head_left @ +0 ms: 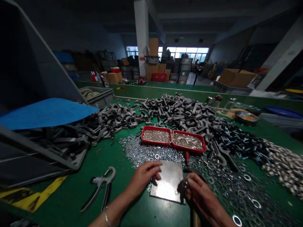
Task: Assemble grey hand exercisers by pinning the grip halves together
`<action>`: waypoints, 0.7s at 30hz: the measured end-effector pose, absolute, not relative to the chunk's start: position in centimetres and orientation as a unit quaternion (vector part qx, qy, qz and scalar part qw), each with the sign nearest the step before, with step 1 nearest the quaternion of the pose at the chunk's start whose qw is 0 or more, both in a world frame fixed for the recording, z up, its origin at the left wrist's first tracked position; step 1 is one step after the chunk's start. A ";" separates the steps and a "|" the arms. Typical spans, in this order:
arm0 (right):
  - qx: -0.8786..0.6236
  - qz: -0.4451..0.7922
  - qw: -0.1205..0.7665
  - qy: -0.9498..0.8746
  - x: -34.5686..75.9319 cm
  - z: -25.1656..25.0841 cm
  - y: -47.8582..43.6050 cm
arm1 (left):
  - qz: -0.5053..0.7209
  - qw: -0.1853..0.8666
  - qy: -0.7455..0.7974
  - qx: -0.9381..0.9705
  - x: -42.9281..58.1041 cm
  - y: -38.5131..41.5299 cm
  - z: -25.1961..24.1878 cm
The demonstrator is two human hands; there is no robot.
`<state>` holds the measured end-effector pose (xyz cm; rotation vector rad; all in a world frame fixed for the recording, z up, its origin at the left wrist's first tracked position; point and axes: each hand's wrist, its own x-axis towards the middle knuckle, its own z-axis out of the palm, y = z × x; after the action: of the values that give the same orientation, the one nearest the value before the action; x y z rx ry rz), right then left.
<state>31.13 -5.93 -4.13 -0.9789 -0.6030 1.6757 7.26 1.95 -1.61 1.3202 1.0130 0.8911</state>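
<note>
Nearest, the right hand (200,197) curls shut around a wooden hammer handle (195,217), its long axis pointing forward to the dark head (194,171). Just left, the open left hand (143,178) rests on a steel plate (168,181), with loose washers (151,151) and red trays (156,136) beyond.

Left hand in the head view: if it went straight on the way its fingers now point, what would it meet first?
The metal plate comes first: the fingertips of the left hand already reach its edge, though from this view they may be touching it or just above it.
</note>
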 end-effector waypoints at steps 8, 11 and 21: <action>-0.365 0.745 0.491 -0.266 28.2 -4.2 -6.4 | 0.371 0.699 0.409 0.455 10.6 -3.1 -4.3; -0.347 0.747 0.491 -0.283 27.6 -3.7 -6.7 | 0.370 0.703 0.395 0.461 10.6 -3.2 -4.3; -0.358 0.824 0.428 -0.100 28.0 -6.7 -6.7 | 0.382 0.734 0.347 0.442 10.1 -3.0 -5.9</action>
<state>28.00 -6.74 -6.72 -0.8946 -0.2495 2.0576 10.08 -3.02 -5.93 0.9715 0.7630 0.8403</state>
